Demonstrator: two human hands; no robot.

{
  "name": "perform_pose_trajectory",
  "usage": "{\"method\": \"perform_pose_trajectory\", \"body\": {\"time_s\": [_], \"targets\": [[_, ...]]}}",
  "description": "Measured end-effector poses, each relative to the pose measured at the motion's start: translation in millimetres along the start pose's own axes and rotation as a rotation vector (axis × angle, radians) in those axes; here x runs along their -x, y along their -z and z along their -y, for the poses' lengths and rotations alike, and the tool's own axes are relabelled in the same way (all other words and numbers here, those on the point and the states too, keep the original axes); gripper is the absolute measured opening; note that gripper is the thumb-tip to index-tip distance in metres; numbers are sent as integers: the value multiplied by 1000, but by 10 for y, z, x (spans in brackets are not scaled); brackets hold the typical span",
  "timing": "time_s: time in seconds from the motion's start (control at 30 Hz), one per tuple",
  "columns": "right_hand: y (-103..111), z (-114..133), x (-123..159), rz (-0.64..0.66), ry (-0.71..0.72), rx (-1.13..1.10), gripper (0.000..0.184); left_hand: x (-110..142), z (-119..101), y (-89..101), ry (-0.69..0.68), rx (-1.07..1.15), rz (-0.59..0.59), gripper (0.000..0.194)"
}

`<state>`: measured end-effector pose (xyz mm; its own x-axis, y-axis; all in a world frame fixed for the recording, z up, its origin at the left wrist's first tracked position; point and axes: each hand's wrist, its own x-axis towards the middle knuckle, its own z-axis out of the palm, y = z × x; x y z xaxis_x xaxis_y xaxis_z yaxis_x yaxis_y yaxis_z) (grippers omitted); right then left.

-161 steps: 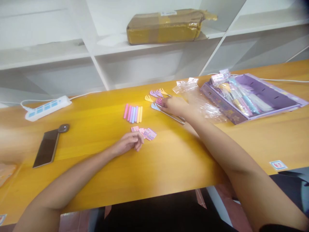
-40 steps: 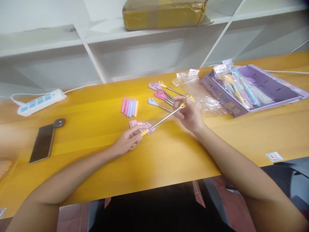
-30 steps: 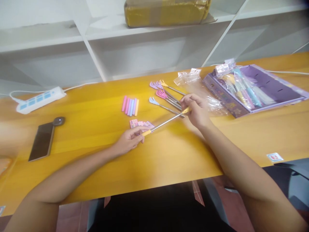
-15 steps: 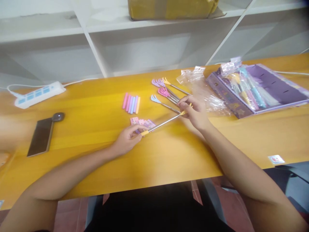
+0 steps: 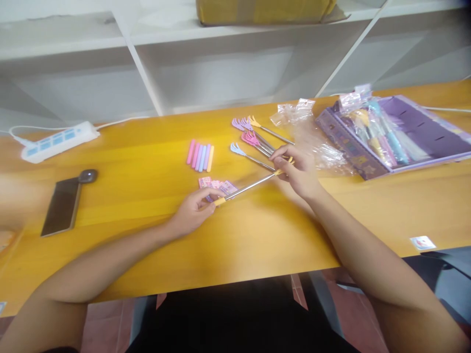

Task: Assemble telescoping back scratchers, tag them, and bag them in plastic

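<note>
Between my hands is a back scratcher (image 5: 250,187) with a metal rod, a yellow grip and a yellow claw head. My left hand (image 5: 192,211) is closed on the yellow grip at its lower left end. The fingers of my right hand (image 5: 297,169) pinch it by the claw end, partly hiding the head. Behind it lie several more back scratchers with purple, yellow, pink and blue heads, among them a blue one (image 5: 238,149) and a pink one (image 5: 250,139). Several pastel grip tubes (image 5: 200,157) lie in a row. Small printed cards (image 5: 210,184) are fanned beyond my left hand.
At the right stands a purple display box (image 5: 401,117) holding wrapped back scratchers. Clear plastic bags (image 5: 324,156) lie beside it. A power strip (image 5: 61,142), a phone (image 5: 62,206) and a dark mouse-like object (image 5: 88,176) are on the left. A carton (image 5: 265,12) sits on the shelf behind.
Both hands keep the same hold on the back scratcher, with hardly any movement. The whole view has shifted very slightly.
</note>
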<state>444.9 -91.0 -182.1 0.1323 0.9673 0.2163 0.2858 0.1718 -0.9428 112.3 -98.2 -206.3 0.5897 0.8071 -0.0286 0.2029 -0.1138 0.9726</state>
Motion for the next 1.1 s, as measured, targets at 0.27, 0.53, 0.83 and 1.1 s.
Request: {"method": "perform_pose_trajectory", "body": {"time_s": [0.27, 0.53, 0.83, 1.1], "targets": [[-15, -28, 7, 35, 15, -18, 26, -2, -9, 0, -4, -21, 3, 33], [-19, -55, 16, 58, 43, -28, 24, 0, -46, -18, -14, -14, -9, 30], [-67, -111, 56, 85, 53, -41, 28, 12, -26, -8, -27, -21, -1, 28], [-154, -105, 122, 170, 119, 3, 30, 7, -20, -12, -44, -17, 3, 26]]}}
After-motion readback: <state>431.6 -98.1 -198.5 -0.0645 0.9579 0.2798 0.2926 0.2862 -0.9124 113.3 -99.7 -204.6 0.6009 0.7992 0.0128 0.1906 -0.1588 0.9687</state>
